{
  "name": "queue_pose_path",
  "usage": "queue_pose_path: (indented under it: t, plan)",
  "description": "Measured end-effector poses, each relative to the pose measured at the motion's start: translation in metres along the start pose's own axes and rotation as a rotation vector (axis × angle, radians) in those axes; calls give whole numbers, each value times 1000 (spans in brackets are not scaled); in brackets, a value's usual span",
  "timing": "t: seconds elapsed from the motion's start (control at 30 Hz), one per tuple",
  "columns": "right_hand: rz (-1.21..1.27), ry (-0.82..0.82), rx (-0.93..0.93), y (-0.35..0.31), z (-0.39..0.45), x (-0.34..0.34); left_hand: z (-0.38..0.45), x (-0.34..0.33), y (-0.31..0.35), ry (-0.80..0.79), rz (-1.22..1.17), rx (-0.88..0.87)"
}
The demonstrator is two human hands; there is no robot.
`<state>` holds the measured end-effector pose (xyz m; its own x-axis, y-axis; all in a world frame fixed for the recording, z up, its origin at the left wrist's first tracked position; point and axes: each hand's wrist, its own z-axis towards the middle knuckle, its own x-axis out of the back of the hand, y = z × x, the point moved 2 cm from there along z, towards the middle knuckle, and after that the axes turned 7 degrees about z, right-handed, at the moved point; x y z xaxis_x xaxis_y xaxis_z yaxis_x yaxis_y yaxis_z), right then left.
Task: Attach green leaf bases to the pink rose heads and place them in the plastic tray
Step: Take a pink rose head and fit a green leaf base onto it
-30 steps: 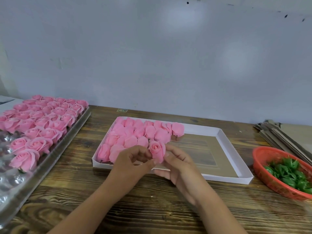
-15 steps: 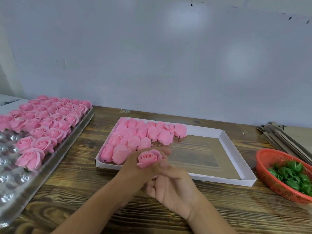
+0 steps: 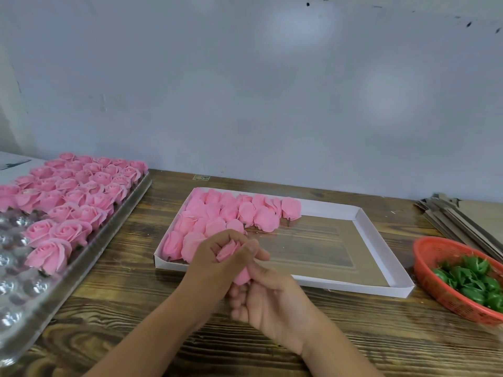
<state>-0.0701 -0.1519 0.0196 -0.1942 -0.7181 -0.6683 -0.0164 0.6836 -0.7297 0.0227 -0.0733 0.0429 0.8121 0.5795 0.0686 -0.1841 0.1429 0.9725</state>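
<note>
Left hand (image 3: pixel 215 262) and right hand (image 3: pixel 269 297) both hold one soft pink foam rose head (image 3: pixel 230 250) near the wooden surface's (image 3: pixel 353 344) front edge, grip curled tight, apparently to seat its base.

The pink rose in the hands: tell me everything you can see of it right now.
The pink rose is a small soft-looking flower head, mostly hidden. The left hand curls round it from the left, and the right hand holds it from below and the right. Layered petals show between the fingers, and a rounded pink part shows lower down. It is held above the wooden table, just in front of the white box. No green base shows.
</note>
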Motion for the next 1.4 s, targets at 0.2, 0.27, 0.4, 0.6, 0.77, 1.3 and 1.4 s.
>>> queue_pose_path:
  t: [0.2,0.27,0.4,0.6,0.77,1.3,1.4]
  plan:
    - [11,21,-41,0,-1,-4,-1,0,-2,14,-70,4]
    - [10,45,31,0,2,-5,1,1,-4,70,-75,8]
    - [-25,61,58,0,2,-3,1,0,-6,80,-87,22]
    - [-48,51,-76,3,3,-2,1,-2,-5,81,-105,-8]
    - [-8,77,50,0,4,-4,3,2,-6,181,-129,44]
    - [-104,156,29,-11,0,6,0,11,-3,4,55,-35]
    - [-238,233,42,-14,0,13,0,12,-4,13,114,-67]
